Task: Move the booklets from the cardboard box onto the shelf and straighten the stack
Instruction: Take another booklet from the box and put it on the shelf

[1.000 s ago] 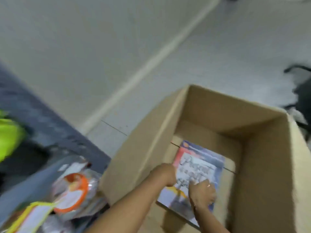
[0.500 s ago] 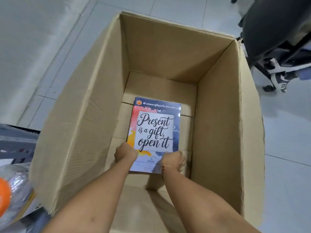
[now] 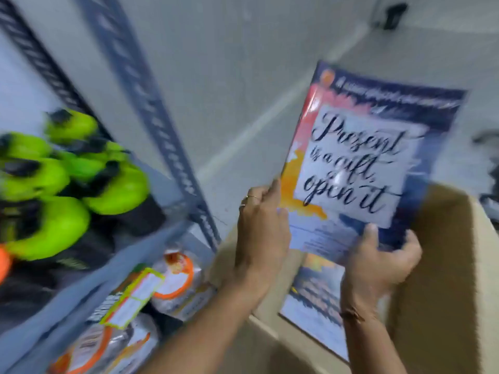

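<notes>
A booklet (image 3: 359, 163) with a blue and orange cover reading "Present is a gift, open it" is held up in the air above the cardboard box (image 3: 442, 265). My left hand (image 3: 260, 228) grips its lower left edge. My right hand (image 3: 378, 265) holds its bottom right corner. More booklets (image 3: 316, 300) lie flat at the bottom of the box below. The grey metal shelf (image 3: 162, 195) stands to the left of the box. The picture is blurred by motion.
Bright green and black items (image 3: 54, 184) fill the upper shelf level. Packets with orange lids (image 3: 175, 276) lie on the lower level. A perforated grey upright (image 3: 151, 103) stands between shelf and box. Pale wall and floor lie behind.
Both hands have lifted the top booklet out of the box bottom into the air. The view has swung left toward the shelf.
</notes>
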